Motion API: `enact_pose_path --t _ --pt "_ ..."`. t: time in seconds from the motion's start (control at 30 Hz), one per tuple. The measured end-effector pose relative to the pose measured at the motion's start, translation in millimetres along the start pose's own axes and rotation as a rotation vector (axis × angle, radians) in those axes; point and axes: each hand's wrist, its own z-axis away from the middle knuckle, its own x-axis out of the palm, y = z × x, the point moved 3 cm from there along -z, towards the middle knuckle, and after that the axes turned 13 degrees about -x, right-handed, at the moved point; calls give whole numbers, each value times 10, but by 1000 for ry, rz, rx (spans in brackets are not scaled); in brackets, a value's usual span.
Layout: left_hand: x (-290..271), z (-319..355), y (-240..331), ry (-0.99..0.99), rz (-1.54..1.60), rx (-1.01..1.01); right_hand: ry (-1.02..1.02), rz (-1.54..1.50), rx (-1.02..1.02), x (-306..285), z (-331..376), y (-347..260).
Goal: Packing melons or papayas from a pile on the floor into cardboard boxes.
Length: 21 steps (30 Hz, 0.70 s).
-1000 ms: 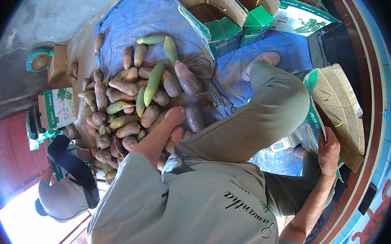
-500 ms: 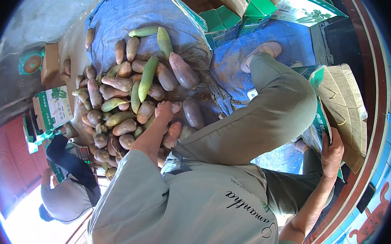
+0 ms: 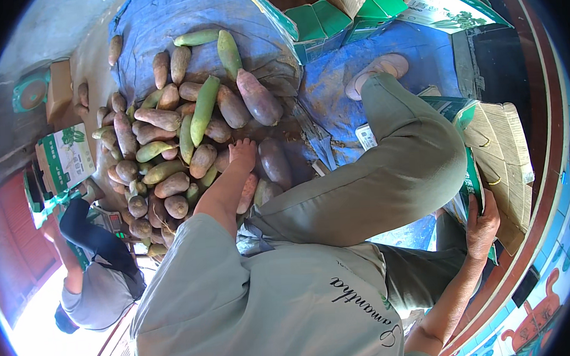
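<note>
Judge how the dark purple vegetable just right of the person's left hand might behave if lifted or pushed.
The dark purple vegetable is probably stiff, as its plump body shows no sag. Its thick bulk suggests it may feel fairly heavy. Its rounded, elongated shape would likely let it roll sideways if pushed.

We're in a pale grey-green tee [image 3: 260, 303] with loose short sleeves [image 3: 179, 269], black swirly script [image 3: 358, 299] slanting across the front and a tiny green leafy motif [image 3: 385, 303] near it. Roomy olive-grey trousers [image 3: 376, 179] down below, pinkish-beige shoe [image 3: 392, 62]. Our left hand [image 3: 242, 153] and right hand [image 3: 482, 226] are both bare.
</note>
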Motion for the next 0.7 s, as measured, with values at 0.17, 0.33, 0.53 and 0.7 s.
enact_pose_path --t 0.17,0.33,0.53,0.7 --pt "-14 187 17 -12 -180 174 -18 4 21 -3 -9 -2" --pt "138 329 -44 9 -74 245 -6 -26 50 -12 -25 -18" --pt "-101 285 -726 396 229 -308 21 -23 -9 14 -12 4" --pt "26 166 -1195 129 488 -669 26 -18 3 13 7 9"
